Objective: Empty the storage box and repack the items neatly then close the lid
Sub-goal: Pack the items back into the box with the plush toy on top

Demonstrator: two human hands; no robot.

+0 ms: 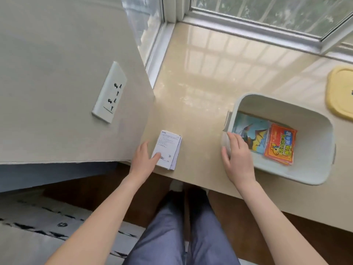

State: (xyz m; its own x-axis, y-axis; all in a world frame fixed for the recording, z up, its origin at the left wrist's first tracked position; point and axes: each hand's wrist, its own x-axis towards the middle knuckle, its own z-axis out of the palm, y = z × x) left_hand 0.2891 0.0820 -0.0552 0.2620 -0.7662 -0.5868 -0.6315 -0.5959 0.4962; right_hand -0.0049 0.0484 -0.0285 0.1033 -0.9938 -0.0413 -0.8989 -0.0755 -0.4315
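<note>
two things, dinosaur card [250, 131] and orange packets [280, 148], lie in the storage box [277, 98], lid [340, 92] off: emptying looks unfinished. left grip [143, 159] rests flat on white carton [170, 144] on worktop [200, 83]; right grip [236, 157] clasps box rim.

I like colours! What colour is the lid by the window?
The lid is yellow; head view.

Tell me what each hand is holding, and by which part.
The right hand has its grip on the storage box at its near left rim corner. The left hand lies on the white box, thumb on top; no sure grip.
</note>
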